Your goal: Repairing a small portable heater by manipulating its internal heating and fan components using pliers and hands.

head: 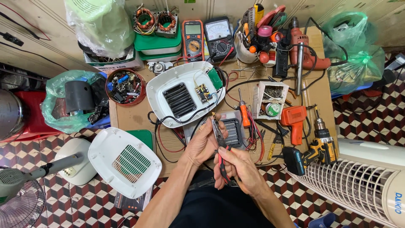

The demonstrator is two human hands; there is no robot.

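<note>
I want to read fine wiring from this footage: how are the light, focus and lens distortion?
Head view: light is even and soft, with faint shadows only; the pliers in the right hand and the left hand look sharp; wide-angle bending curves the edges, as at the tower fan; no strong glare on the open white housing.

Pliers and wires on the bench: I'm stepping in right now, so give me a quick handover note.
Right hand grips red-handled pliers, tips up. Left hand fingers pinch something small at the plier tips; what exactly, I cannot tell. Opened white housing with its small circuit board lies just behind on the cardboard work surface, wires trailing toward the hands. Orange screwdriver lies right of them. The housing is open; its white cover lies apart, left.
</note>
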